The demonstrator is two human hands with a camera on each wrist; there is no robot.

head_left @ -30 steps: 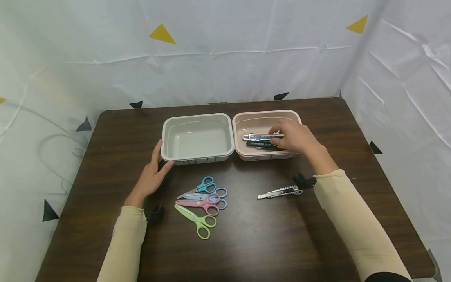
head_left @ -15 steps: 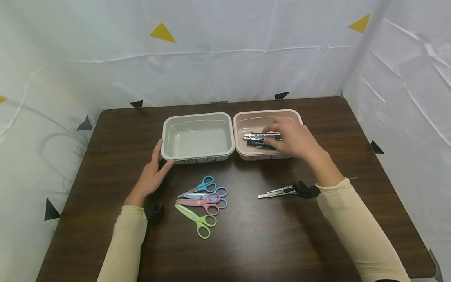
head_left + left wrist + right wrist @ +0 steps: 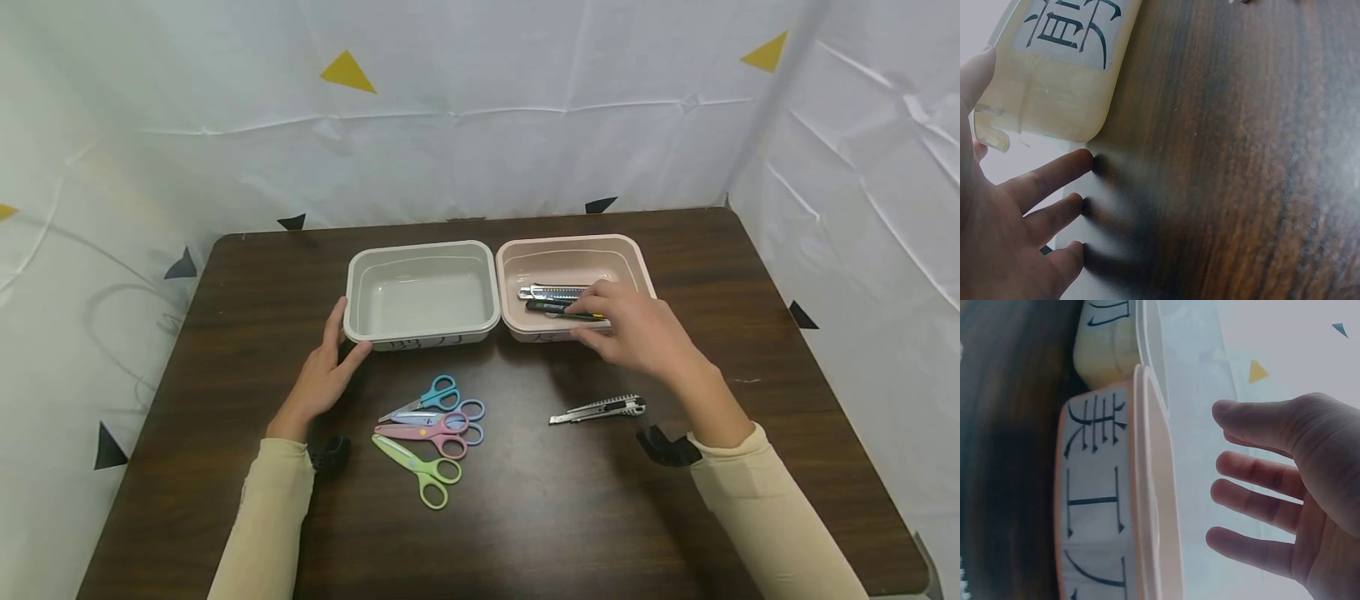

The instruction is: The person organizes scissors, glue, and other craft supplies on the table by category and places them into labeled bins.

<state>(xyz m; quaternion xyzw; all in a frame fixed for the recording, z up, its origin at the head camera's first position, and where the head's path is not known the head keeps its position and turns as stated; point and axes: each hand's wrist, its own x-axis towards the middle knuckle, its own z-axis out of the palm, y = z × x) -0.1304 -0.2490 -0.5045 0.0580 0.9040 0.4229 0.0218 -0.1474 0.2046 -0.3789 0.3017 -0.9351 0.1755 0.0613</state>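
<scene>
My left hand (image 3: pixel 318 379) rests at the front left corner of the off-white bin (image 3: pixel 422 337); its thumb touches the rim and its fingers are spread. In the left wrist view, several fingertips (image 3: pixel 1083 161) lie along the tabletop. My right hand (image 3: pixel 641 333), holding nothing, hovers over the front right rim of the pink bin (image 3: pixel 577 260), fingers loosely extended. Inside the pink bin lie a silver-blue utility knife (image 3: pixel 552 292) and a black one (image 3: pixel 547 307), partly covered by the hand. A silver snap-off utility knife (image 3: pixel 600 408) lies on the table below.
Left of centre on the dark wooden table (image 3: pixel 525 517) lie teal scissors (image 3: pixel 446 397), blue scissors (image 3: pixel 408 418), pink scissors (image 3: pixel 427 432) and green scissors (image 3: pixel 420 469), close together. The bins stand side by side, labelled in front. White sheeting (image 3: pixel 480 167) hangs behind.
My right hand has drawn back from inside the pink bin toward its front right rim, leaving the knives there. The snap-off knife on the table is now fully visible. My left hand stays put.
</scene>
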